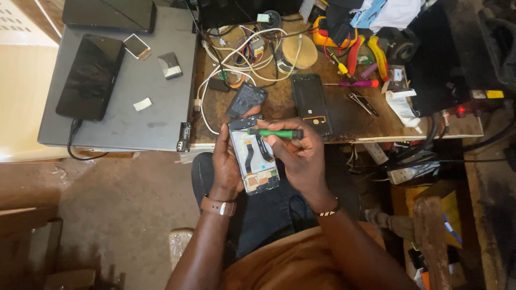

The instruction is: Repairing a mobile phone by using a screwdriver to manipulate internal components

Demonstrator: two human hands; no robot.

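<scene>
Both forearms come up from the bottom of the view over the person's lap, meeting just in front of the bench edge. The left forearm rises nearly straight, a brown strap at the wrist; the right forearm angles in from the lower right, a beaded band at its wrist.

The left hand is curled around the left edge of an opened phone, gripping it from the side and beneath, thumb lying along the frame. The phone is held above the lap, tilted slightly, its insides facing up with a dark flex cable running down the middle.

The right hand is closed around a green screwdriver, fingers folded together on the handle. The tool lies almost level across the phone's upper end, its tip pointing left at the top edge of the phone.

On the bench just beyond the hands lie a black back cover and a dark battery, near a tangle of white cables. Tweezers lie to the right of the cover. To the left, a closed grey laptop carries a black phone.
</scene>
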